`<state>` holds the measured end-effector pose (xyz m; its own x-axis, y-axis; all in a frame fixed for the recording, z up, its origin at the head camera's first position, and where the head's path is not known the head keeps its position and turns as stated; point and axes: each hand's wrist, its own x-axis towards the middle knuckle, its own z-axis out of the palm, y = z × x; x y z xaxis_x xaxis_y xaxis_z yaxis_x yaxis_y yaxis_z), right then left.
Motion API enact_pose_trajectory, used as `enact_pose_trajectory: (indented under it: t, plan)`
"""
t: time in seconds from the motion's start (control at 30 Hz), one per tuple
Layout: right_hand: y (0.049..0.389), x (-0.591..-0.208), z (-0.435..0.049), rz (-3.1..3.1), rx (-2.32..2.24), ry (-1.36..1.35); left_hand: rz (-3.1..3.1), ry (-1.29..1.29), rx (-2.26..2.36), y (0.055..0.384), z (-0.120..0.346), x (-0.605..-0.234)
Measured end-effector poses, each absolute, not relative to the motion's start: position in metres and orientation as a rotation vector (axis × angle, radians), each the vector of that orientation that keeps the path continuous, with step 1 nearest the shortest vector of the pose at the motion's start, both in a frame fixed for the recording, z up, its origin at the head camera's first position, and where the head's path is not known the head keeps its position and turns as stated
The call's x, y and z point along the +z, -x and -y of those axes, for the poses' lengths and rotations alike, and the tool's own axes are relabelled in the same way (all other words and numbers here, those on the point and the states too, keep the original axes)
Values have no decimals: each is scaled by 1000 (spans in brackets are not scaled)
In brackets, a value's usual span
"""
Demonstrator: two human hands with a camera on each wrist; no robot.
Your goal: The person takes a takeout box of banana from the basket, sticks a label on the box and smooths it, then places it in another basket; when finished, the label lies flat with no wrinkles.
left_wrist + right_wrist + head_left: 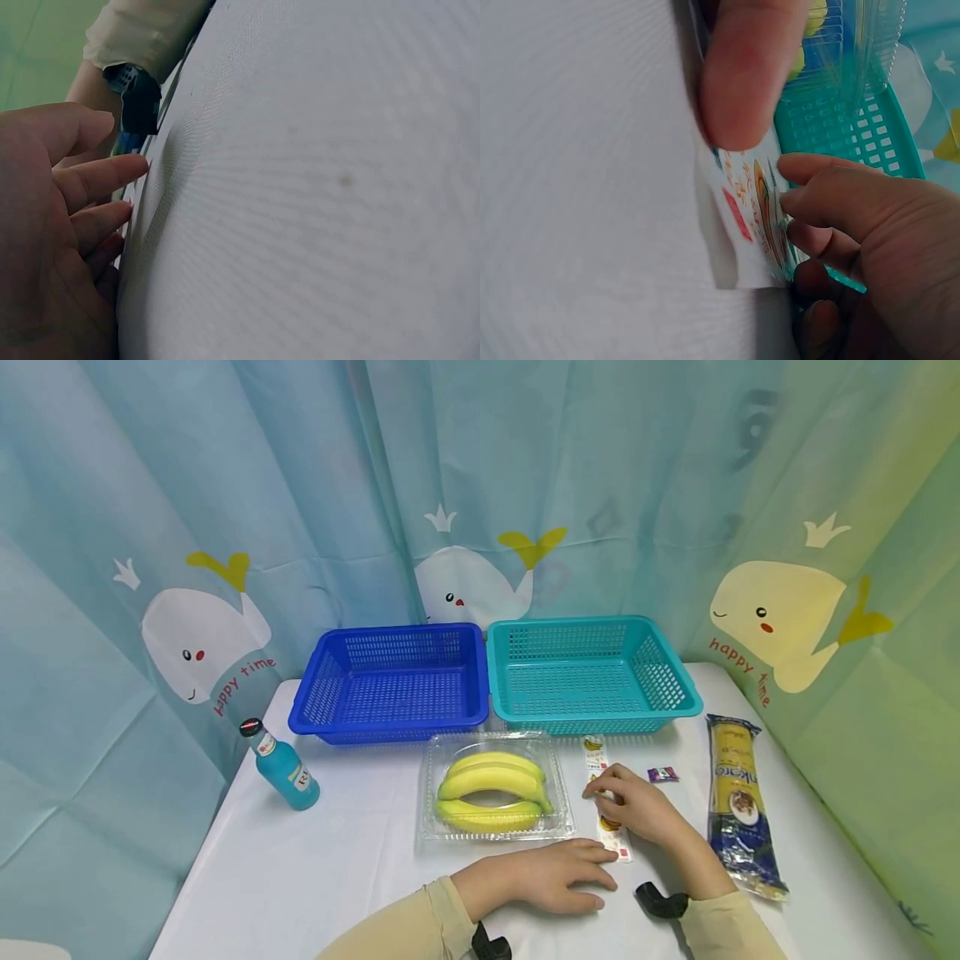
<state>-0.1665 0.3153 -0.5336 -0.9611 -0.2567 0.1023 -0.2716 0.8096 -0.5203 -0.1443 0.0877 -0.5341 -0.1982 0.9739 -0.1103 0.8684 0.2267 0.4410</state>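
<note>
A narrow white sticker strip (618,843) with banana pictures lies lengthwise on the table, right of a clear plastic box (561,802) of bananas (491,777). Over its middle, my right hand (637,806) bends thumb and index finger together at the printed surface. The right wrist view has these fingertips pinching at the strip's (739,214) edge; the rest of the fingers are curled. My left hand (555,872) rests palm down in front of the box, fingers spread, tips beside the strip's near end. In the left wrist view its fingers (105,176) are loosely extended and hold nothing.
Behind the box stand a blue basket (390,727) and a turquoise basket (600,720). A bottle of blue drink (288,777) is at the left. To the right lie a small purple packet (663,774) and a long pasta bag (738,810). Curtains (330,485) enclose the table.
</note>
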Motion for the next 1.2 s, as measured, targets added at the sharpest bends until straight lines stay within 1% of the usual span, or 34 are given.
enact_pose_trajectory:
  t: [0.53, 0.9, 1.2]
  plan:
    - [167, -530, -316, 3019, 886, -358, -2166, -1736, 393, 143, -87, -531]
    - [171, -531, -319, 3009, 986, -214, -2166, -1724, 402, 143, -87, -532]
    - [177, -536, -329, 2915, 1154, -20, -2163, -1698, 418, 143, -87, -533]
